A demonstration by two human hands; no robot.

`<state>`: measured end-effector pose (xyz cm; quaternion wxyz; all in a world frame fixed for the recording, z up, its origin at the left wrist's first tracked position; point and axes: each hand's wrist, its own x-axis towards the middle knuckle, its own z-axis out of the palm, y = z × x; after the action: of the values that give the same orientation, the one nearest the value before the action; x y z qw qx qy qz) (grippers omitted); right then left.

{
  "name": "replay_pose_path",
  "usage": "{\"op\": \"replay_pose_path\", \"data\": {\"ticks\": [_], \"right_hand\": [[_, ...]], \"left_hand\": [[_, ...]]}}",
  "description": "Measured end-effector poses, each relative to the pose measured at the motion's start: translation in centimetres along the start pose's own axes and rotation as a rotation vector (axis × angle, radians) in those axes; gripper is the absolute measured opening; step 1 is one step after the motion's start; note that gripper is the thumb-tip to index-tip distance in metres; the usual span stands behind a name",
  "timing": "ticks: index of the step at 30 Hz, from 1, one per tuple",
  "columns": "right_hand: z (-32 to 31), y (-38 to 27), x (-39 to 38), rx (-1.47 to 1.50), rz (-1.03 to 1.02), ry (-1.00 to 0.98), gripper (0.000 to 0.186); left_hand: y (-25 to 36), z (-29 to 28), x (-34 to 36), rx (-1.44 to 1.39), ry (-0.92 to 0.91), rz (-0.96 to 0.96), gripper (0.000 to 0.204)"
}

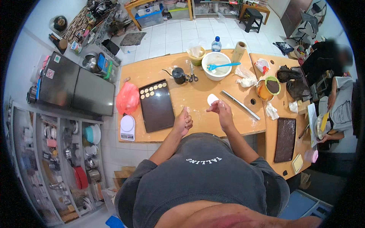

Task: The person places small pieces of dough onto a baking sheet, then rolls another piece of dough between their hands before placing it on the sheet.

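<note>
Over the wooden table (182,95), my left hand (181,121) has its fingers curled in a pinch; whatever it holds is too small to make out. My right hand (223,114), a little to its right, has bent fingers at a flat white rounded piece (211,98) and appears to grip it. Left of both hands lies a dark baking tray (156,114) with several pale dough rounds (150,87) at its far end. A steel rolling pin (240,105) lies diagonally right of my right hand, and flour marks the tabletop.
A white scale (127,127) and pink bag (127,98) are at the left. Behind stand a black kettle (178,76), scissors (192,74), white bowl (215,74) and bottle (216,44). The right table carries containers and another tray (283,138); co-workers (340,114) are beside it.
</note>
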<state>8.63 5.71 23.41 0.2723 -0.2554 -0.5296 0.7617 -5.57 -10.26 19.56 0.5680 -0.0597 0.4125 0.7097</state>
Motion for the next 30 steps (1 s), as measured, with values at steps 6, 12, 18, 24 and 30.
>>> {"op": "replay_pose_path", "data": {"ticks": [6,12,18,24,30], "right_hand": [[5.6,6.5,-1.6,0.389,0.448,0.027,0.051],[13.8,6.3,-3.6,0.667,0.682,0.065,0.062],[12.1,11.2,-4.0,0.607,0.6,0.07,0.06],[15.5,10.0,-2.4,-0.003,0.208,0.075,0.055],[17.2,7.7,-2.4,-0.125,-0.02,0.037,0.059]], "left_hand": [[3.2,-5.0,-2.1,0.804,-0.028,0.554,0.045],[8.6,-2.3,-8.4,1.343,-0.223,0.893,0.067],[6.7,-9.9,-6.7,1.146,-0.1,0.771,0.064],[7.3,-13.3,-3.6,0.558,-0.041,0.102,0.069],[7.5,-9.3,-5.2,0.017,-0.249,-0.244,0.063]]}}
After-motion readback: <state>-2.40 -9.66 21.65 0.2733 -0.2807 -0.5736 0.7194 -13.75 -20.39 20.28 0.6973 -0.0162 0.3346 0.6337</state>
